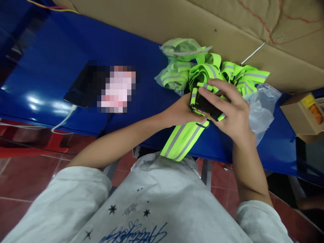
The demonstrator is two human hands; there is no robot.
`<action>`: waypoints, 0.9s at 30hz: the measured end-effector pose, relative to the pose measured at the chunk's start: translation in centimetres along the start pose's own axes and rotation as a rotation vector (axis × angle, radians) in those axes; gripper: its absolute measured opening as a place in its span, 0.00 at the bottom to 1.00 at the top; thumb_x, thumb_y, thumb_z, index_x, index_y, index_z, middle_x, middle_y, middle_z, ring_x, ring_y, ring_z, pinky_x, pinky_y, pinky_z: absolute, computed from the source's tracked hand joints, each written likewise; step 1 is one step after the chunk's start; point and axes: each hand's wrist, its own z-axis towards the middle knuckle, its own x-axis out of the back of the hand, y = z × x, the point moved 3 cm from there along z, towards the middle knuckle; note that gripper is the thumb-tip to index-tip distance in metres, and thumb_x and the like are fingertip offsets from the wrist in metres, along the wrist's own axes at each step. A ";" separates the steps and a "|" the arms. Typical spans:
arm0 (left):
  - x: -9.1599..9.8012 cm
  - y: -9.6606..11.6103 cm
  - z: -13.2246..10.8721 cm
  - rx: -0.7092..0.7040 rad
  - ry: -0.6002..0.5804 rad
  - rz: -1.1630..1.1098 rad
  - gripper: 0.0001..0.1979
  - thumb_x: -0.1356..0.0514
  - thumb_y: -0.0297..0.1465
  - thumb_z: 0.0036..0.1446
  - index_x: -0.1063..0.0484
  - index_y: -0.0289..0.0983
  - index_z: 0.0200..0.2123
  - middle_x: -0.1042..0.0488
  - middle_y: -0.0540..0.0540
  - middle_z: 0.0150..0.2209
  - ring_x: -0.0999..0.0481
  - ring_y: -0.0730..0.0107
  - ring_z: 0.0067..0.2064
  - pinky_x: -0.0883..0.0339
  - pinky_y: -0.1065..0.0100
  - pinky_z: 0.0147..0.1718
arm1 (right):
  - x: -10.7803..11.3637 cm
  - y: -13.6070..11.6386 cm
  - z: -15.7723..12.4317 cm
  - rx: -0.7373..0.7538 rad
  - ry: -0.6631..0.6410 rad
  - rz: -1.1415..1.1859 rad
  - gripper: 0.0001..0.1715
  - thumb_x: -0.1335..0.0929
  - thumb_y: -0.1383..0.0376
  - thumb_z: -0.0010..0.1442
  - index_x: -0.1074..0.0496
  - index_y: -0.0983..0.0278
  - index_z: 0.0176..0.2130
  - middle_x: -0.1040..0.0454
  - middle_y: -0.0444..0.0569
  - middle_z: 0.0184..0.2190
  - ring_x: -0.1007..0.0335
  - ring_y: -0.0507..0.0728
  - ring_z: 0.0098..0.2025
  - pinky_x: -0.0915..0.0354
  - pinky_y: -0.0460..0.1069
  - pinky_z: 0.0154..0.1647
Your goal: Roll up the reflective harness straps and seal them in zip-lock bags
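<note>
Both my hands meet over the blue table (63, 60) on a neon-yellow reflective strap (181, 138) with grey stripes. My right hand (231, 111) curls over a black buckle (204, 104) on the strap, fingers wrapped round it. Under it, my left hand (181, 113) grips the same strap and buckle from the left. The strap's loose end hangs over the table's front edge toward my lap. Behind my hands lies a heap of the same straps (227, 72), with two clear bags of packed straps (177, 64) to its left.
A phone (83, 86) lies on the table at left with a white cable (63, 119) running off the edge. A clear empty bag (263, 104) sits at right. A small cardboard box (301, 114) stands at far right. Brown cardboard (227, 23) lines the back.
</note>
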 end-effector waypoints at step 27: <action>-1.5 -1.7 -0.2 0.429 -0.272 -0.437 0.19 0.21 0.37 0.54 0.16 0.36 0.46 0.13 0.37 0.47 0.11 0.49 0.49 0.20 0.46 0.60 | -0.9 5.4 -1.5 -0.368 0.077 0.329 0.29 0.21 0.46 0.60 0.22 0.57 0.54 0.18 0.48 0.46 0.19 0.63 0.51 0.21 0.63 0.58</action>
